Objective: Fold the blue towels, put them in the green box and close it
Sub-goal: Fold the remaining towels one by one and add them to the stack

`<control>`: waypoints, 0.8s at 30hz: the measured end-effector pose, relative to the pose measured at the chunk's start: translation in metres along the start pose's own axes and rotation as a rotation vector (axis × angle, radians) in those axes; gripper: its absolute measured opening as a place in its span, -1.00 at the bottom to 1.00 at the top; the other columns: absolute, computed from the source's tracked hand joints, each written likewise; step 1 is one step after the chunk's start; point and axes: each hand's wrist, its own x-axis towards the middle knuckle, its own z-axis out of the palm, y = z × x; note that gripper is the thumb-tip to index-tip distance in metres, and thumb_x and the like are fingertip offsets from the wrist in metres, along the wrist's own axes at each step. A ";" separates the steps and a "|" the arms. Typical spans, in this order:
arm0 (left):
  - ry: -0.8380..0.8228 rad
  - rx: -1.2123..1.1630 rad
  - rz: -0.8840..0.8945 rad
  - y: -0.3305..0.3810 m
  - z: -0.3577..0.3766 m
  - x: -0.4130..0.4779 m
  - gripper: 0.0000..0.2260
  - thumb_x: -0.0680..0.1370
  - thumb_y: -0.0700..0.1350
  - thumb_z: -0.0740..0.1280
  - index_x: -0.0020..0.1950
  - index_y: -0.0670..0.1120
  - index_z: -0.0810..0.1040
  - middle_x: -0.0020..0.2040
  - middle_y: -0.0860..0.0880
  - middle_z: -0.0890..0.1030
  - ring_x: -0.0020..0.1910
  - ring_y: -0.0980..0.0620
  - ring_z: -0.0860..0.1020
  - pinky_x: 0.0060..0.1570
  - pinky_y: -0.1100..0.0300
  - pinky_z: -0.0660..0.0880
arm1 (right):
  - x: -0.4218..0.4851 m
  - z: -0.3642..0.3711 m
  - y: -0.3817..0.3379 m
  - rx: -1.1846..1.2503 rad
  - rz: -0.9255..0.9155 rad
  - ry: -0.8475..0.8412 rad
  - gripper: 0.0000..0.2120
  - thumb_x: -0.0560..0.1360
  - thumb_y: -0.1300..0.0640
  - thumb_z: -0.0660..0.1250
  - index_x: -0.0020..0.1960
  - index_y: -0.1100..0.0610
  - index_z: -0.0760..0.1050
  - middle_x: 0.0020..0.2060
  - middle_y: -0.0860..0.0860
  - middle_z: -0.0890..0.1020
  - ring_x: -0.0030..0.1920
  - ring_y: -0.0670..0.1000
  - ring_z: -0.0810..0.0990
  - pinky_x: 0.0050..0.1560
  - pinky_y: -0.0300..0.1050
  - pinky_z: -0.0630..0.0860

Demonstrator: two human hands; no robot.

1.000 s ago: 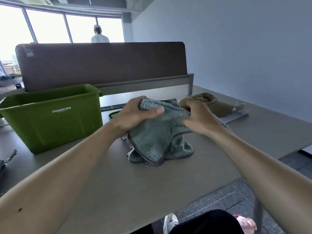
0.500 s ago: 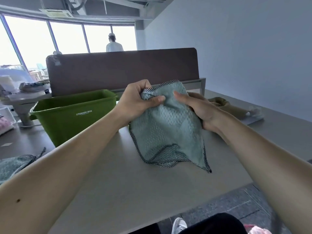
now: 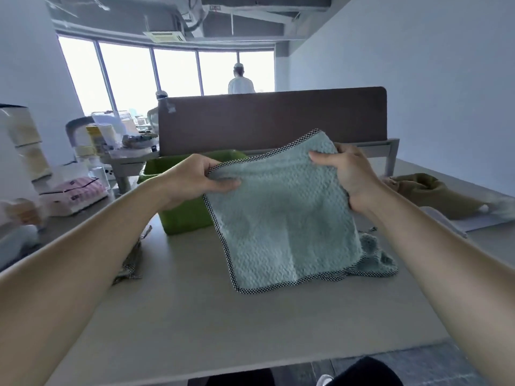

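- 2 hands: left hand [image 3: 195, 179], right hand [image 3: 345, 174], each pinched a top corner of one blue towel [image 3: 281, 218].
- 2 more lay on the table [image 3: 195, 316]: crumpled towel [image 3: 376, 257], half-hidden towel [image 3: 133, 263].
- 1 green box [image 3: 184, 218] stood behind.

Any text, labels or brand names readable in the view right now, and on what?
No text reads clearly.
Pink pack: dark print, too blurred to read.
Yellow-labelled containers: too small to read.
Green box: no lettering on the part that shows; blue towel and left hand cover the rest.

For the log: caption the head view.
Left hand and right hand hold a blue towel spread open in front of the green box.
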 end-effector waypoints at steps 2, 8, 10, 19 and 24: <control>0.094 -0.059 -0.007 -0.011 -0.012 -0.010 -0.74 0.30 0.08 0.48 -0.18 -0.10 0.71 -0.15 0.00 0.74 -0.13 0.10 0.69 -0.07 0.27 0.59 | 0.004 0.012 0.002 0.013 -0.007 -0.022 -0.89 0.53 0.27 0.36 -0.11 0.12 0.63 -0.32 -0.02 0.71 -0.30 0.02 0.70 -0.27 -0.15 0.60; 0.382 -0.067 -0.086 -0.031 -0.042 -0.031 -0.64 0.59 0.08 0.31 0.01 -0.23 0.64 -0.20 -0.15 0.56 -0.38 0.01 0.51 -0.36 0.17 0.45 | 0.014 0.051 0.011 0.038 -0.002 -0.107 -0.83 0.54 0.03 0.39 -0.15 0.09 0.66 -0.25 0.02 0.72 -0.22 0.07 0.70 -0.13 0.02 0.59; 0.486 0.003 -0.094 -0.036 -0.053 -0.038 -0.79 0.60 0.03 0.32 -0.05 -0.08 0.65 -0.27 -0.14 0.44 -0.56 0.10 0.29 -0.56 0.25 0.27 | 0.022 0.062 0.017 0.054 0.018 -0.086 -0.83 0.59 0.08 0.33 -0.11 0.11 0.63 -0.22 0.03 0.71 -0.18 0.07 0.69 -0.07 0.04 0.57; 0.694 -0.034 0.033 -0.052 -0.065 -0.077 -0.90 0.58 -0.18 0.37 0.07 -0.09 0.64 -0.19 0.05 0.71 -0.20 0.14 0.71 -0.23 0.33 0.59 | 0.036 0.085 0.034 -0.332 -0.201 0.007 -0.83 0.50 0.09 0.46 -0.19 0.19 0.60 -0.26 0.04 0.65 -0.26 -0.05 0.51 -0.18 -0.11 0.42; 0.606 0.050 0.009 -0.074 -0.048 -0.120 -0.88 0.57 -0.14 0.39 -0.05 0.08 0.66 -0.18 0.09 0.74 -0.13 0.12 0.71 -0.06 0.27 0.62 | 0.001 0.072 0.043 -0.439 -0.256 -0.172 -0.77 0.36 0.09 0.57 -0.36 0.10 0.56 -0.54 -0.17 0.57 -0.50 -0.22 0.41 -0.39 -0.35 0.37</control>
